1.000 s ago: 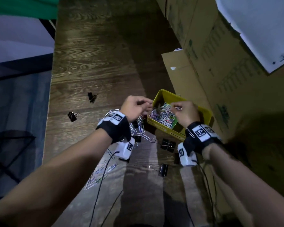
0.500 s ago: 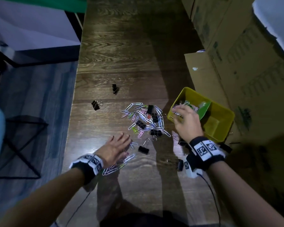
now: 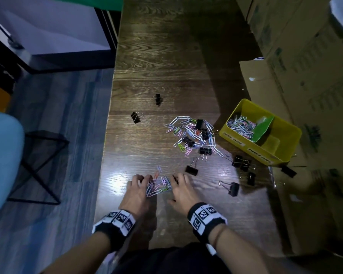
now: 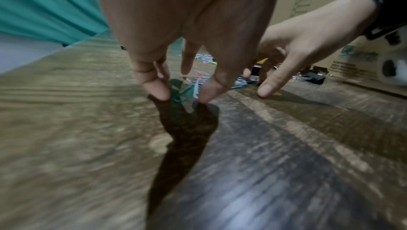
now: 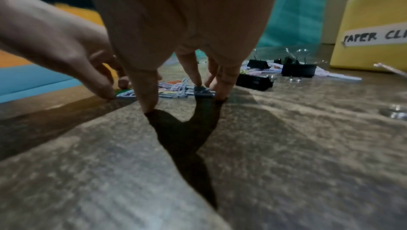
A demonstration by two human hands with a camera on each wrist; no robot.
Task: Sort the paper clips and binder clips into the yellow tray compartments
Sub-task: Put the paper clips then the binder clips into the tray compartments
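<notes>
Several coloured wire paper clips [image 3: 158,184] lie heaped on the dark wooden table [image 3: 166,56] between my left hand [image 3: 137,191] and right hand [image 3: 181,191], fingers spread, herding. Next: scoop and carry them to the yellow plastic tray [image 3: 285,153] holding clips.

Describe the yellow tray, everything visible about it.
The yellow tray looks like plastic, rectangular and open-topped, sitting askew at the table's right edge beside cardboard boxes. A green divider splits it: the far compartment holds a heap of paper clips, the near one looks empty. White labels sit on its front wall; one reads "PAPER CLI...". Neither hand touches it.
</notes>
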